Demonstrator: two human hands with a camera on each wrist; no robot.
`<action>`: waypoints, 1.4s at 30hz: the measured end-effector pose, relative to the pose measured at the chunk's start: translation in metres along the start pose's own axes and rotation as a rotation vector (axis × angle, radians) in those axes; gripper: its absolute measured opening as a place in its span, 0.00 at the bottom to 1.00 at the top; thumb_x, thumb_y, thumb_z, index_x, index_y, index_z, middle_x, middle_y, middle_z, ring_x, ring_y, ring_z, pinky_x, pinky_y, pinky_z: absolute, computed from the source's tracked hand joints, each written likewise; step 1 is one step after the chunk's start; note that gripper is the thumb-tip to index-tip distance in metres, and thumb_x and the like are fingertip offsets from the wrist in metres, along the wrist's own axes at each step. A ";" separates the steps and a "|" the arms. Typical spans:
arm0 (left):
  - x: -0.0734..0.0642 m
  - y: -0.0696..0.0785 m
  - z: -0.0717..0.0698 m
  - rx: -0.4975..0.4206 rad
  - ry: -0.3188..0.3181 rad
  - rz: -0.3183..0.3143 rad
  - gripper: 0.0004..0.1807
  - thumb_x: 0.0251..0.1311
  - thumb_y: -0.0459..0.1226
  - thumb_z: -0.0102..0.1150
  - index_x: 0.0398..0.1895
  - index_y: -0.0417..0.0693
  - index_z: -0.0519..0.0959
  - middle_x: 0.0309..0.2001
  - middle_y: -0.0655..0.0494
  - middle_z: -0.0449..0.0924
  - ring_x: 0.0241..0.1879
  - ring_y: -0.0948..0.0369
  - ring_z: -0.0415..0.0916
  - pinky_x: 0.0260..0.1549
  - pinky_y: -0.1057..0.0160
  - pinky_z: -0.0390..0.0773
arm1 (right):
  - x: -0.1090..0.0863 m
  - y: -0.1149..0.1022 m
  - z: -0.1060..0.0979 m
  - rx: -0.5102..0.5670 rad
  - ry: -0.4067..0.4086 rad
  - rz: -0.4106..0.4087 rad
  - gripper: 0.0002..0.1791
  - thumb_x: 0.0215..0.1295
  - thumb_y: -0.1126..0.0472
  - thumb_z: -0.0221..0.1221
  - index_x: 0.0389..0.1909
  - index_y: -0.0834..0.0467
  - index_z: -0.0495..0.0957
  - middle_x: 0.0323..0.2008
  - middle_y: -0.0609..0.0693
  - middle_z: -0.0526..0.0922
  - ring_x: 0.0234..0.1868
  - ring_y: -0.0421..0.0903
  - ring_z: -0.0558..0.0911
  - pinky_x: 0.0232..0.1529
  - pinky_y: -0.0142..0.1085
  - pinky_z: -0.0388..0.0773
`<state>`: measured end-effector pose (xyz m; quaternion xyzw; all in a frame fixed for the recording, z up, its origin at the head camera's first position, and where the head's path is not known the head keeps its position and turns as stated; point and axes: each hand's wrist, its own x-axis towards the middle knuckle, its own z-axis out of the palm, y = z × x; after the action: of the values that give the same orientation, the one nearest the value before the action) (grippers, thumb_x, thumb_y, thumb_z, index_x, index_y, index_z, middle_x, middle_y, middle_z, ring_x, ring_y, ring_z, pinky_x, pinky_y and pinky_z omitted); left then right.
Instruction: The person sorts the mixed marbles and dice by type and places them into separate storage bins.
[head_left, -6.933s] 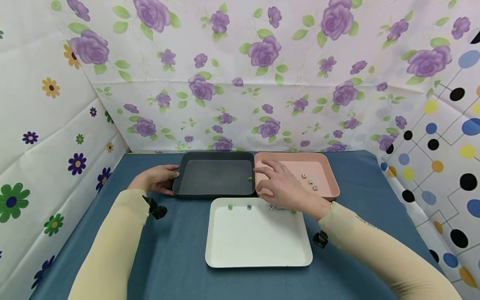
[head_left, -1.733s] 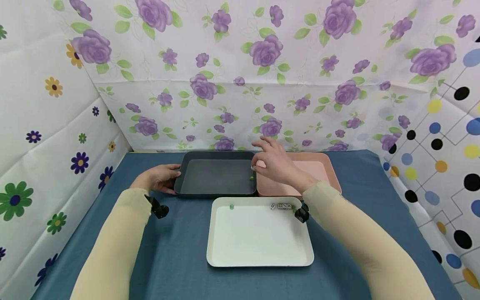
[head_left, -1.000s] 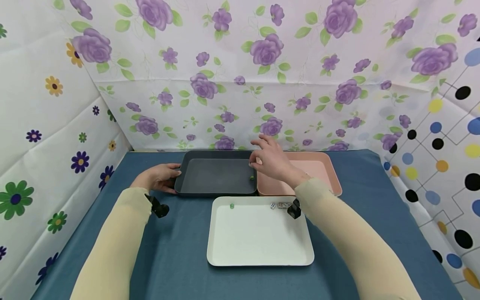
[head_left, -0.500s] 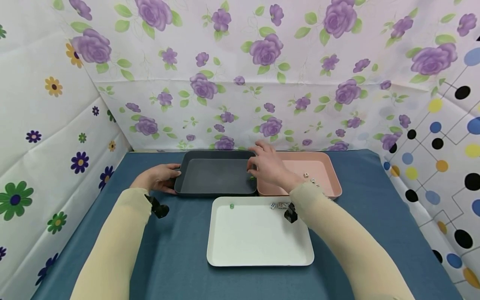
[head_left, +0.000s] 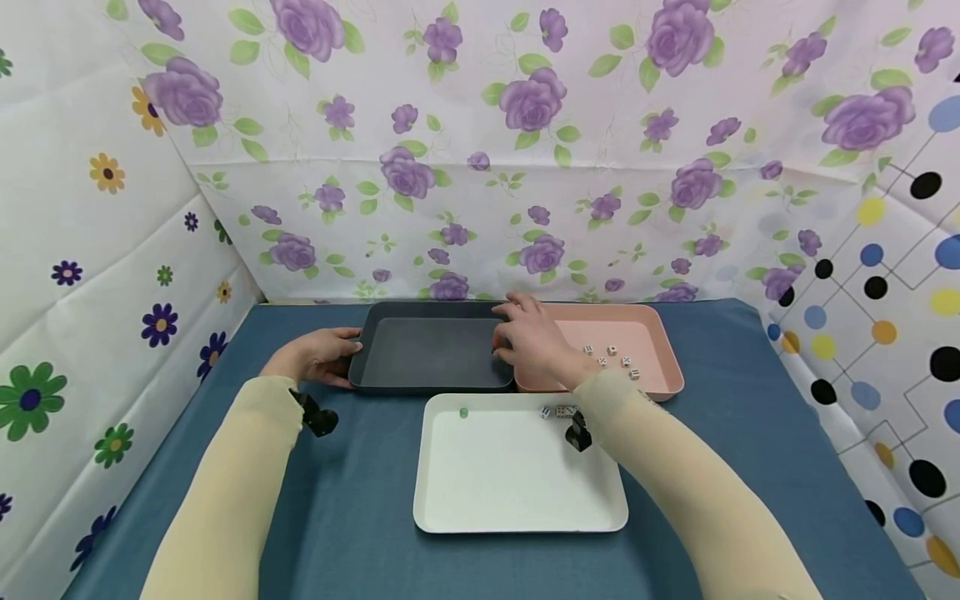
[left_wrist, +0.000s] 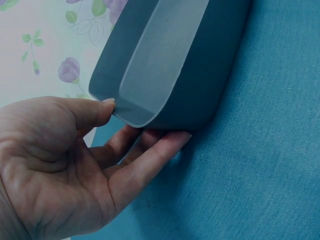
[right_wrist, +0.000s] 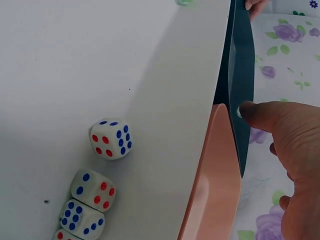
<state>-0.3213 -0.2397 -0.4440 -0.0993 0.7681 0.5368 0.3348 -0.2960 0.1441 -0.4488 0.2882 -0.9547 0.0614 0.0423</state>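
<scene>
In the left wrist view my left hand (left_wrist: pixel 60 165) grips the end of a dark grey tray (left_wrist: pixel 200 85), thumb at the rim and fingers underneath. My right hand (head_left: pixel 532 340) reaches over that tray's right end in the head view, fingers bent downward. Its thumb (right_wrist: pixel 267 115) overlaps the tray wall in the right wrist view. The other fingertips are hidden, so I cannot tell whether they hold a bead. A white tray (head_left: pixel 517 483) in front carries a small green bead (head_left: pixel 463 412), a separate die (right_wrist: pixel 111 139) and a row of dice (right_wrist: pixel 92 190).
A pink tray (head_left: pixel 656 329) with several loose dice (head_left: pixel 626 362) stands against the dark tray's right side, partly under my right forearm. Blue cloth (head_left: pixel 337 500) covers the table. A floral sheet (head_left: pixel 450 167) hangs just behind the trays.
A blue bead left the white tray between the two oldest frames. My right hand, pinched and raised above the dark tray's right end a second ago, is lower now, uncovering dice. My left hand stays put.
</scene>
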 end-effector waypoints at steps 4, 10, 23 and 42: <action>0.000 0.000 0.000 -0.001 0.002 -0.001 0.33 0.84 0.38 0.39 0.85 0.57 0.43 0.75 0.34 0.57 0.65 0.40 0.72 0.48 0.44 0.84 | 0.001 -0.001 0.001 -0.005 -0.012 -0.003 0.04 0.69 0.48 0.68 0.35 0.41 0.86 0.73 0.51 0.68 0.79 0.55 0.50 0.78 0.52 0.43; 0.000 0.000 0.000 -0.004 0.005 -0.002 0.33 0.84 0.38 0.38 0.85 0.57 0.44 0.75 0.35 0.58 0.64 0.40 0.72 0.48 0.44 0.84 | 0.000 -0.002 0.002 0.005 -0.023 -0.007 0.03 0.69 0.49 0.68 0.36 0.41 0.86 0.73 0.51 0.68 0.80 0.55 0.49 0.78 0.51 0.41; -0.002 0.001 0.002 0.005 0.014 0.002 0.32 0.84 0.38 0.38 0.85 0.56 0.44 0.74 0.33 0.59 0.63 0.40 0.73 0.48 0.44 0.84 | 0.001 -0.003 0.006 -0.021 -0.027 -0.018 0.02 0.68 0.49 0.69 0.36 0.41 0.86 0.72 0.52 0.69 0.79 0.56 0.50 0.78 0.52 0.44; -0.001 0.001 0.002 -0.007 0.009 0.003 0.32 0.84 0.38 0.38 0.85 0.57 0.44 0.75 0.34 0.58 0.62 0.40 0.74 0.48 0.44 0.84 | 0.000 -0.006 0.011 -0.082 -0.040 -0.028 0.04 0.68 0.49 0.69 0.37 0.43 0.87 0.71 0.54 0.71 0.78 0.58 0.54 0.77 0.54 0.47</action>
<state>-0.3198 -0.2377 -0.4433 -0.1018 0.7679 0.5395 0.3300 -0.2931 0.1380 -0.4592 0.3009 -0.9529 0.0160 0.0359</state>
